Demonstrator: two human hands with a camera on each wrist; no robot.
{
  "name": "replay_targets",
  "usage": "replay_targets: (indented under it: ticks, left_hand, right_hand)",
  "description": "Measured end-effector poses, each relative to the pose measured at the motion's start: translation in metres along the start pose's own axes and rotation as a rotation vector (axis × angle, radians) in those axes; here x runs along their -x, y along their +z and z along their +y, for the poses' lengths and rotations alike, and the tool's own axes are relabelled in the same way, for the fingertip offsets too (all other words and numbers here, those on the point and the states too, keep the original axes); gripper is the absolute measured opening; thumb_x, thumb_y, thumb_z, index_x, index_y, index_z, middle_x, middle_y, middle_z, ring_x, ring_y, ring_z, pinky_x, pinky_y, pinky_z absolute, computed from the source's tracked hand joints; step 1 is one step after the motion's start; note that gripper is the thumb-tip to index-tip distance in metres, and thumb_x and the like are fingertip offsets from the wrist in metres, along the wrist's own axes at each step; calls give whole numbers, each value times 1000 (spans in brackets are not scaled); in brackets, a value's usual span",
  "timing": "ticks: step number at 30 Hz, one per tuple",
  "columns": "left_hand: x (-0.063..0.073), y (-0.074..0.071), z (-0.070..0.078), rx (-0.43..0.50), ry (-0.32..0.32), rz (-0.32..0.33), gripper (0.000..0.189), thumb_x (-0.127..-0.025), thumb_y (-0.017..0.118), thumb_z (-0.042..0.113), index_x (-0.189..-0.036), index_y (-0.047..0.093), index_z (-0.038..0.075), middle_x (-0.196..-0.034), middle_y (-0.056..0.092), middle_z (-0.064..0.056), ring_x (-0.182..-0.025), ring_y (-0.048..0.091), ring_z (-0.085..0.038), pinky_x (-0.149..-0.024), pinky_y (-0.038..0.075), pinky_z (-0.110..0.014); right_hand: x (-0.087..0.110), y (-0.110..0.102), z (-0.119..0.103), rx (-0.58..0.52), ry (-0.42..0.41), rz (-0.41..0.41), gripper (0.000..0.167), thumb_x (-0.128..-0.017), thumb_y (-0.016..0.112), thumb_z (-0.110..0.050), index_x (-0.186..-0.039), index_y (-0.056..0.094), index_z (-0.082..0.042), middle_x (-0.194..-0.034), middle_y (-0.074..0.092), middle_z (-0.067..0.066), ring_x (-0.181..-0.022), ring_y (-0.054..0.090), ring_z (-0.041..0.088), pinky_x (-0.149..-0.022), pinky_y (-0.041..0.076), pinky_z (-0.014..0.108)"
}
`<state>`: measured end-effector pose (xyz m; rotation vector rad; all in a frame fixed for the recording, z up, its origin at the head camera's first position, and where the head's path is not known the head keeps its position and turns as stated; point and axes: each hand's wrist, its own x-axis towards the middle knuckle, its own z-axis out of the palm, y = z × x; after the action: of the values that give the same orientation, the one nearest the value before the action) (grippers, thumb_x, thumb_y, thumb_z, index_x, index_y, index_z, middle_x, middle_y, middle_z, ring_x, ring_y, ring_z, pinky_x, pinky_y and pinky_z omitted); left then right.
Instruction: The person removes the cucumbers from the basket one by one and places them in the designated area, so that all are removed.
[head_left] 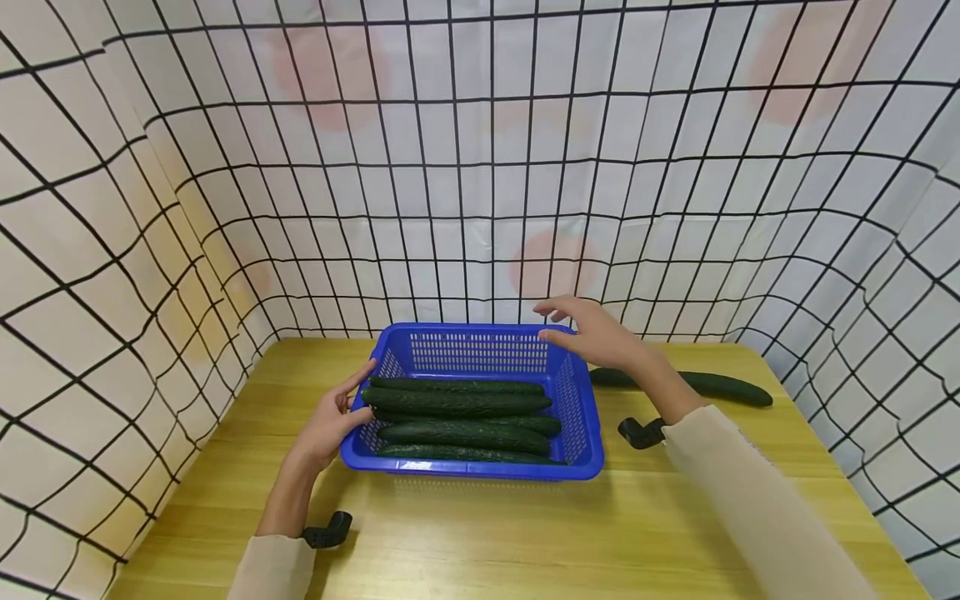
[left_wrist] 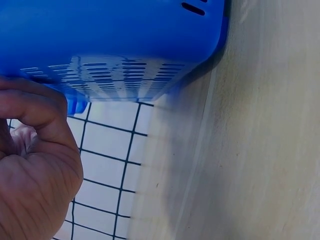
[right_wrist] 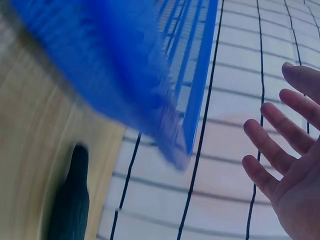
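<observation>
A blue plastic basket point(head_left: 472, 471) with slotted sides stands on the table, and several dark green cucumbers point(head_left: 461, 405) lie in it side by side. My left hand point(head_left: 330, 425) grips the basket's left rim, thumb at the inner edge. In the left wrist view its fingers point(left_wrist: 35, 107) curl against the blue wall point(left_wrist: 115, 35). Beyond the back right corner of the basket, my right hand point(head_left: 596, 333) is raised with nothing in it. The right wrist view shows its fingers point(right_wrist: 285, 127) spread apart. One more cucumber point(head_left: 727, 388) lies outside the basket, partly hidden behind the right forearm.
Black wire grid panels point(head_left: 480, 208) with white patterned cloth behind them close off the back and both sides. The wooden table point(head_left: 465, 533) extends in front of the basket and to either side. A black wrist device point(head_left: 641, 433) juts out from each wrist.
</observation>
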<state>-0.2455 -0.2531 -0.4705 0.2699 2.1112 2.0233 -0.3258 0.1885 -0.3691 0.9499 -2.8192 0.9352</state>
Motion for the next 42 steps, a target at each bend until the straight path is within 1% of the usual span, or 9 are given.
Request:
replay_targets:
  ticks: [4,9,12,17,19,24,30,36,42]
  left_hand:
    - [0,-1,0,-5,-9,10,84,-94,58,-5,-165,26,26,-83,65,-7,-74,74,-23,-75,65,-44]
    - [0,0,1,-5,-14,8,84,-95,58,-5,-165,26,26,-88,66,-11,-74,75,-24,-74,65,-45]
    - [0,1,2,-4,-15,7,84,-95,58,-5,-165,26,26,-84,65,-11,-73,74,-23,-74,65,-44]
    - [0,0,3,-7,-10,5,83,-95,57,-5,-165,25,25,-77,60,-7,-71,73,-22,-73,65,-44]
    - [0,0,3,-7,-4,2,83,-95,57,-5,-166,25,25,-79,62,-7,-71,74,-23,-73,65,-44]
    - [-1,-1,2,6,2,-9,83,-95,57,-5,-166,24,25,-89,69,-9,-74,75,-24,-73,65,-45]
    - [0,0,0,5,-18,15,83,-95,58,-5,-165,27,27,-72,58,-3,-69,73,-20,-72,65,-43]
    - [0,1,0,-5,-21,27,84,-94,58,-5,-165,27,28,-72,57,-3,-70,73,-21,-73,66,-43]
    - [-1,1,1,-4,-29,22,84,-95,58,-5,-165,27,28,-74,59,-5,-72,74,-22,-73,65,-44]
  right_hand:
    - [-16,13,-14,-29,-14,-34,52,-103,63,-31,-148,53,-8,-145,59,12,-129,58,37,-107,50,58]
    - [-31,29,-24,-40,-23,-92,50,-103,62,-32,-147,54,-9,-146,59,11,-129,58,35,-108,50,56]
    - [-38,36,-29,-54,-29,-128,49,-103,62,-31,-147,54,-9,-146,57,13,-130,58,36,-108,50,56]
    - [-48,54,-29,-59,-38,-181,49,-104,60,-29,-147,53,-5,-147,56,16,-129,57,36,-107,51,55]
    - [-51,63,-29,-63,-30,-200,50,-105,59,-31,-147,53,-5,-148,56,15,-131,57,34,-106,52,53]
    - [-54,81,-29,-61,-1,-246,52,-105,58,-36,-148,54,-8,-147,57,13,-132,56,32,-108,51,52]
    - [-55,98,-28,-11,-8,-311,52,-105,58,-36,-148,54,-8,-146,58,13,-132,57,31,-110,50,50]
    - [-55,106,-28,25,-16,-362,54,-105,56,-37,-151,51,-7,-150,56,12,-138,53,31,-116,45,51]
    - [-52,112,-27,30,-4,-445,55,-108,49,-38,-155,46,-9,-158,48,11,-147,44,32,-123,37,52]
